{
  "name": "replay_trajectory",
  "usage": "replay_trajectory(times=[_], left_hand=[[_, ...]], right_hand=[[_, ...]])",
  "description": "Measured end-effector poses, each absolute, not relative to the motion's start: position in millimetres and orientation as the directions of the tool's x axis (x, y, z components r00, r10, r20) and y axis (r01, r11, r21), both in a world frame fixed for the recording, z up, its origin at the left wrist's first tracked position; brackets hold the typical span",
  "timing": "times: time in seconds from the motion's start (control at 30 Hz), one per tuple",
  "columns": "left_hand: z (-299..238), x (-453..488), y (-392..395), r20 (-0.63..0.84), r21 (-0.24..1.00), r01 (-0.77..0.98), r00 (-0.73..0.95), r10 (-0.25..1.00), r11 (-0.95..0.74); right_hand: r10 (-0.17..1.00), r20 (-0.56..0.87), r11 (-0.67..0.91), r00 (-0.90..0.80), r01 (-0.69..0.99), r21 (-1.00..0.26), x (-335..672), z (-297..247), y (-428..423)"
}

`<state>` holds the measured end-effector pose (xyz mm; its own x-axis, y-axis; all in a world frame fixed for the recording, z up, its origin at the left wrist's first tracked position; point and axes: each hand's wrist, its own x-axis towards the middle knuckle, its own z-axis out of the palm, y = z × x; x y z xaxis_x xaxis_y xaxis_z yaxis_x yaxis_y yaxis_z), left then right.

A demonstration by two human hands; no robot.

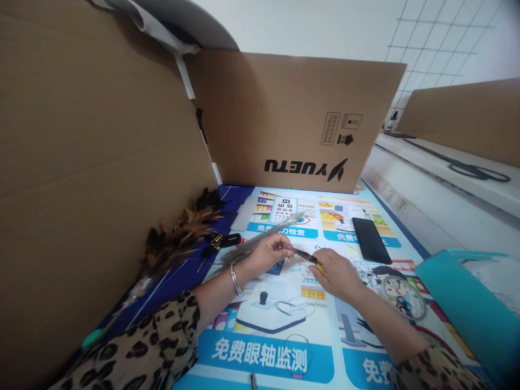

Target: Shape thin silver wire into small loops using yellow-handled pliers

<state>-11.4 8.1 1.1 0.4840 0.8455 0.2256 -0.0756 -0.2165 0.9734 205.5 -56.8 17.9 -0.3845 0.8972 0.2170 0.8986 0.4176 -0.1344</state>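
Observation:
My right hand (337,273) is wrapped round a pair of pliers (304,254) with yellow handles and dark jaws pointing left. At the tip of the jaws, my left hand (273,252) is closed in a pinch on what looks like a thin wire, mostly hidden by the fingers. A bundle of straight metal wires (280,225) lies on the table behind and under my left hand. Bent wire pieces (294,309) rest on the printed tabletop nearer to me.
Cardboard panels (244,119) stand at the left and back. On the left lie a feather bundle (174,233) and keys with a black fob (231,240). To the right are a phone (371,240), a round clear dish (402,298) and a teal box (467,314).

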Motion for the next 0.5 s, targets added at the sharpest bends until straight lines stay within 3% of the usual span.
replay_trajectory(times=[0.5], left_hand=[[-2.7, -10.0, 7.4, 0.282, 0.952, -0.022, 0.447, 0.849, -0.304]], right_hand=[[0.898, 0.205, 0.424, -0.390, 0.891, -0.161, 203.1, 19.7, -58.6]])
